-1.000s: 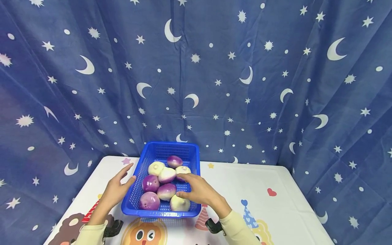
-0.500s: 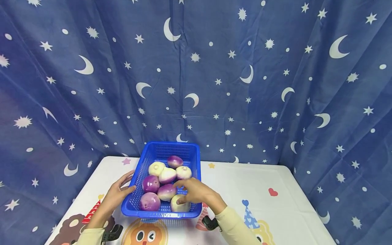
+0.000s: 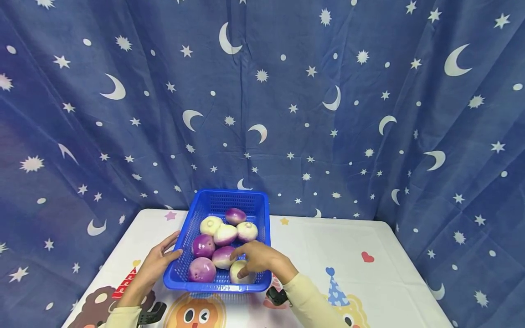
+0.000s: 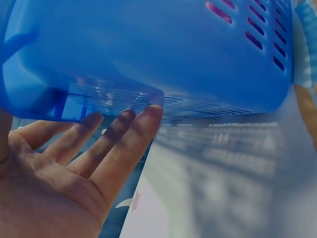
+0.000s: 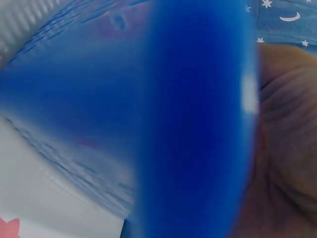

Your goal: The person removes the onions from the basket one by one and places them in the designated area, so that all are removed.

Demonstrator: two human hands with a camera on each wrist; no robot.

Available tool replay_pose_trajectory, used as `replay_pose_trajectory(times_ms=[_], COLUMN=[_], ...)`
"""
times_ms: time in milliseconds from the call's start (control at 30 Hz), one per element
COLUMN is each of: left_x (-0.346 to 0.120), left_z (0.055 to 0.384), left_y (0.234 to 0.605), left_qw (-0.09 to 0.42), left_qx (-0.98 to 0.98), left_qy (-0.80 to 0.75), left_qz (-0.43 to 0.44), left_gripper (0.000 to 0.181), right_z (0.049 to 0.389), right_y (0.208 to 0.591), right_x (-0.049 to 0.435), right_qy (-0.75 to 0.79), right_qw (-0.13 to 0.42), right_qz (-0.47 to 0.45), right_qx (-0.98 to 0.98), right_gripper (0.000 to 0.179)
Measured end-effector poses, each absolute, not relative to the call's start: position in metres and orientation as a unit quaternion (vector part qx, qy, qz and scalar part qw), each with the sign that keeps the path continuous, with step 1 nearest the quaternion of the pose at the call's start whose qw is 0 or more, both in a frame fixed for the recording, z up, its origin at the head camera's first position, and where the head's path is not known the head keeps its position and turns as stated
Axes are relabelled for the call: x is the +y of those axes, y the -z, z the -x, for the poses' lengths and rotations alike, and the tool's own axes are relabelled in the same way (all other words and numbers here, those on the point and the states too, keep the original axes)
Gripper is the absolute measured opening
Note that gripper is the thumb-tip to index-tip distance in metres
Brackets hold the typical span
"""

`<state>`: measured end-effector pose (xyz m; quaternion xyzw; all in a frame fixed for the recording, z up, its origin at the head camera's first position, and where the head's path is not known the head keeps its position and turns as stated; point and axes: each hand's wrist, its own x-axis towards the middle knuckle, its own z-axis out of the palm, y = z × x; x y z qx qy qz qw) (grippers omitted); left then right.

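Note:
A blue plastic basket [image 3: 180,286] holds several glossy purple-and-white turnips, such as a purple one [image 3: 202,269] at the front left. My left hand [image 3: 157,260] is at the basket's left side. Its straight fingers [image 4: 129,141] touch the outer wall in the left wrist view, and the thumb lies by the rim. My right hand [image 3: 260,259] reaches over the right rim, with fingers and thumb curled round a pale turnip [image 3: 234,272] in the front right corner. Part of that turnip is hidden by the hand. In the right wrist view a blurred blue rim covers my right hand's [image 5: 290,139] fingers.
The basket stands on a white table [image 3: 328,246] printed with cartoon figures, a red heart [image 3: 367,257] and stars. Behind it hangs a dark blue curtain [image 3: 279,150] with white moons and stars. Black camera straps [image 3: 152,313] sit on both wrists.
My left hand has moved slightly down and its fingers have come against the basket. My right hand has moved down and forward over the rim onto the pale front right turnip.

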<state>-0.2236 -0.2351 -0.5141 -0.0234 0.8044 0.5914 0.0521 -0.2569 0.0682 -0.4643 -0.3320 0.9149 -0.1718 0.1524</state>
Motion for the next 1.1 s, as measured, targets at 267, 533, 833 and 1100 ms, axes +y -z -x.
replay_pose_trajectory(times_ms=[267,533,833,1100], left_x=[-0.235,-0.236,-0.235,-0.233], left_z=[0.224,0.225,0.223,0.222], left_y=[0.517,0.516,0.516,0.518], left_qw=[0.051,0.052,0.054,0.042], left_qx=[0.801,0.801,0.799,0.794], left_qy=[-0.596,-0.595,-0.598,-0.605], left_qz=[0.031,0.036,0.026,0.041], left_gripper=[0.064,0.064,0.065,0.063], right_z=[0.26,0.261,0.26,0.263], right_y=[0.466,0.465,0.468,0.469], right_x=[0.06,0.056,0.057,0.062], right_qy=[0.127,0.073,0.065,0.119], right_qw=[0.169,0.206,0.21,0.198], right_qz=[0.32,0.321,0.323,0.349], right_qx=[0.924,0.922,0.92,0.908], right_gripper=[0.048,0.055,0.062,0.055])
